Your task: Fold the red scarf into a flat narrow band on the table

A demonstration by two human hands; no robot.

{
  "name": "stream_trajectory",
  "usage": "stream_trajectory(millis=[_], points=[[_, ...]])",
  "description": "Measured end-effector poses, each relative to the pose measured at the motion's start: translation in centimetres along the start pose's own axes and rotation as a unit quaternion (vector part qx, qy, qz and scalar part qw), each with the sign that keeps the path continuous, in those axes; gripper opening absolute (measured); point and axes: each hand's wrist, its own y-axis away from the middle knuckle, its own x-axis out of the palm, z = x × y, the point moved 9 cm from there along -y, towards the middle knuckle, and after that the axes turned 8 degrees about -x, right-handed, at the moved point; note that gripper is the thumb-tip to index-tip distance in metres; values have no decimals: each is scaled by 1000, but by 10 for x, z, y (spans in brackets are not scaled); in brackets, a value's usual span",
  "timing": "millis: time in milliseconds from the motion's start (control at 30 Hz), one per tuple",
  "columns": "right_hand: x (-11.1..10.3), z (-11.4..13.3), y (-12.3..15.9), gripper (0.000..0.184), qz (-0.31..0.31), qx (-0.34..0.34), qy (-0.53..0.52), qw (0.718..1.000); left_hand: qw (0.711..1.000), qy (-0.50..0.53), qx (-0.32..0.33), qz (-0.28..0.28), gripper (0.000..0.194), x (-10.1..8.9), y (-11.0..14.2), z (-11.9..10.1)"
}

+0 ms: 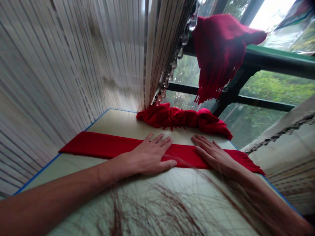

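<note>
A red fringed scarf (98, 144) lies across the table as a long flat band, its fringe over the right edge. My left hand (152, 154) rests palm down on its middle, fingers spread toward the far side. Farther right, my right hand (209, 150) also lies flat on the scarf, fingers stretched out and pointing away to the left. Neither hand grips anything. Just beyond the fingertips, a second red scarf (182, 118) sits crumpled near the table's far edge.
Another red fringed scarf (219, 52) hangs over a dark green railing (278, 62) by the window. Striped curtains (73, 55) with beaded trim flank the pale table (110, 121), which has a blue edge. Loose hair strands cross the lower view.
</note>
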Motion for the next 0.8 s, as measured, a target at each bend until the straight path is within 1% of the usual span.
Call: stream_trajectory(millis=[67,100,233,300,367,467,533,567,600,700,733,767,800], points=[[-2,-11,1,74,-6,21,6,1000,1000,-1,0,-2,87,-1,0,0],[-4,-10,1,73,-12,18,8,1000,1000,0,-1,-1,87,-1,0,0],[-5,22,-4,66,-24,-46,5,999,1000,4,-4,11,88,0,0,-1],[-2,27,-5,65,-10,-51,2,999,1000,4,-3,11,88,0,0,-1],[-1,13,-2,66,4,-18,5,1000,1000,5,-2,8,88,-1,-1,-2],[-5,-19,3,68,4,46,12,999,1000,2,-1,5,87,-2,-1,-2],[-9,-28,5,69,-4,65,17,998,1000,-1,-1,2,86,-2,-1,-2],[-11,-24,5,69,-9,59,17,998,1000,-1,-1,2,85,-2,-1,-2],[-12,-16,4,68,-15,41,14,999,1000,-1,-1,1,85,-2,0,-2],[-11,22,-1,65,-25,-44,-3,999,1000,2,3,-3,86,-2,0,-2],[-9,30,-1,64,-20,-61,-8,998,1000,2,5,-5,87,-2,0,-2],[-7,33,-1,64,-13,-65,-10,998,1000,2,6,-7,87,-2,0,-2],[-5,30,-1,65,-6,-58,-10,998,1000,1,7,-7,87,-1,0,-2]])
